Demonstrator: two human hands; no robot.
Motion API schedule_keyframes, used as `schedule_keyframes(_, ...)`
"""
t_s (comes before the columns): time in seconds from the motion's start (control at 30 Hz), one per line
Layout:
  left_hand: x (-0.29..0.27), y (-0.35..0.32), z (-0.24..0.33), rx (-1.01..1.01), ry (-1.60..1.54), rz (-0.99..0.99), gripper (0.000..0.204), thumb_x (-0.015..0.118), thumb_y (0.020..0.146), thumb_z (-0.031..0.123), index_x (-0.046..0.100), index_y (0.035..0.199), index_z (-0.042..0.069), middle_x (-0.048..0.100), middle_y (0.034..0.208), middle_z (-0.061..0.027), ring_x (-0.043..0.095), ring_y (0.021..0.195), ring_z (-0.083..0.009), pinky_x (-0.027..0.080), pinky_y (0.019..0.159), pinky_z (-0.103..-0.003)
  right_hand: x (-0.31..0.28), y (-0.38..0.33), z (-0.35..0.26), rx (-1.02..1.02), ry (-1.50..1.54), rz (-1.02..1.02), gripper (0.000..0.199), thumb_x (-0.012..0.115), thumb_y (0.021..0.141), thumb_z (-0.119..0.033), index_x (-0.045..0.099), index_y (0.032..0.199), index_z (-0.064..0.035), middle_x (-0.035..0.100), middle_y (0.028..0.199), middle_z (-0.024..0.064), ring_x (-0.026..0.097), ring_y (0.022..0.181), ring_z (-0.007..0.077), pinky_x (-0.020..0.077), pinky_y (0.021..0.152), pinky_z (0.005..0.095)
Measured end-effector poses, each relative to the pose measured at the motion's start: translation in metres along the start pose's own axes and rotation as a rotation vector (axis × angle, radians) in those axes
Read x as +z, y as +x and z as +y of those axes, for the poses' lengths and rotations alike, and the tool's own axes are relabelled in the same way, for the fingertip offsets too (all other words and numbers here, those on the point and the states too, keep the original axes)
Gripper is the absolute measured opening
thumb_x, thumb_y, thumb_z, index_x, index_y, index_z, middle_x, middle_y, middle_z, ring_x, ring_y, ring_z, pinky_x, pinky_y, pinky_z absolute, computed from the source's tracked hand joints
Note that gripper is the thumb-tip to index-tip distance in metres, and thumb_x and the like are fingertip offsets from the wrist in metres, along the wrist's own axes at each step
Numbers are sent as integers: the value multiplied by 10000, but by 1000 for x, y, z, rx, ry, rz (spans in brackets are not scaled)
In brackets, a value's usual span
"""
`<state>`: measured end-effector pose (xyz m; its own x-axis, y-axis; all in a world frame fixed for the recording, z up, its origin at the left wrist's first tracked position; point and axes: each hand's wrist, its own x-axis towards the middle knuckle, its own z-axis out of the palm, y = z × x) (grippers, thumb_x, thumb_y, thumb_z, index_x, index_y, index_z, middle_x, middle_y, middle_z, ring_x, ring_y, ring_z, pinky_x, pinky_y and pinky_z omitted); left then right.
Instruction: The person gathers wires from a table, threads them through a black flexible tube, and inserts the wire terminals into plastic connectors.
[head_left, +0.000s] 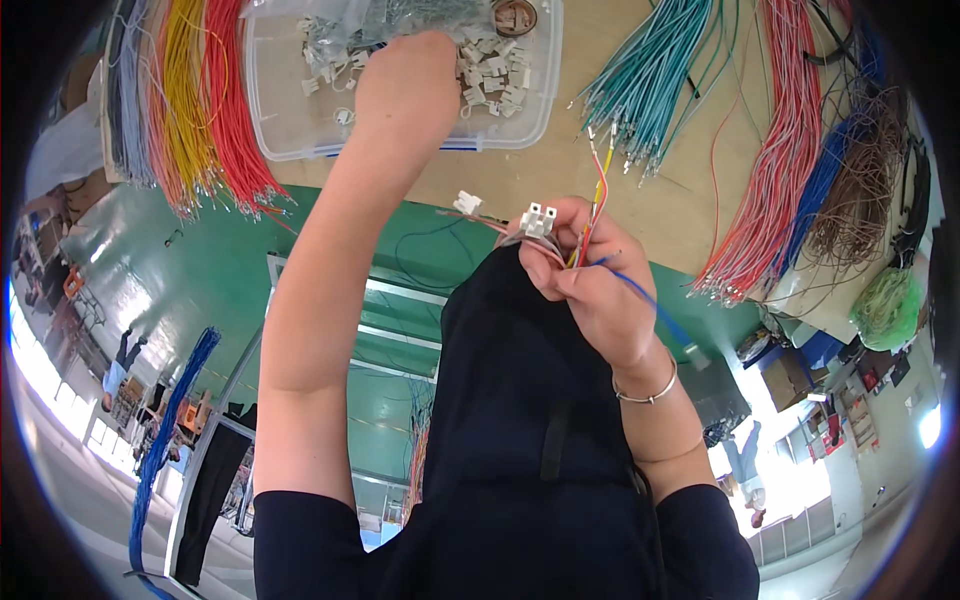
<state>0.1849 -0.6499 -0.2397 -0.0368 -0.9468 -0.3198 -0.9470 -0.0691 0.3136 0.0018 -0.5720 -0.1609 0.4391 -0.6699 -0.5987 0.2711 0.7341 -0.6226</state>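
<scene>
Here, nearest me, my right hand [590,275] pinches a small white connector [537,220] with red, yellow and blue leads [597,195] trailing from closed fingers [560,283]. Risk, as I judge it: the thin leads could slip or tangle if the pinch loosens. Farther out, my left hand [405,85] reaches into the clear plastic bin [290,130] of white housings [490,75] on the desk [640,215]; its fingers are hidden, so grip unknown. Teal wires [650,80] lie beyond.

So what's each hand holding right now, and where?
The right hand pinches a small bunch of wires just below a white connector. The left hand reaches into the clear bin of white connectors; its grasp cannot be told.
</scene>
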Motion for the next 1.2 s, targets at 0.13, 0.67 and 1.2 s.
schedule_keyframes(0.13,-17,-9,3,-78,-123,80,96,525,661,72,534,718,-5,566,675,-146,560,615,-274,440,550,-337,-9,4,0,75,196,-121,420,379,659,-19,432,1061,89,469,717,66,333,553,68,244,480,179)
schedule_keyframes(0.67,-48,-123,93,-56,-832,193,142,544,690,-61,555,827,-24,526,716,-107,533,579,-202,427,502,-276,-9,-2,7,69,-36,-154,438,397,725,-45,390,1158,18,479,881,2,427,774,60,373,692,200)
schedule_keyframes(1.2,-59,-127,73,-263,-1156,319,76,595,721,-32,557,786,-41,505,712,-7,388,587,-42,301,506,-167,-1,-6,3,-126,-7,-97,228,576,778,-65,461,966,-8,532,809,29,499,683,81,419,613,199)
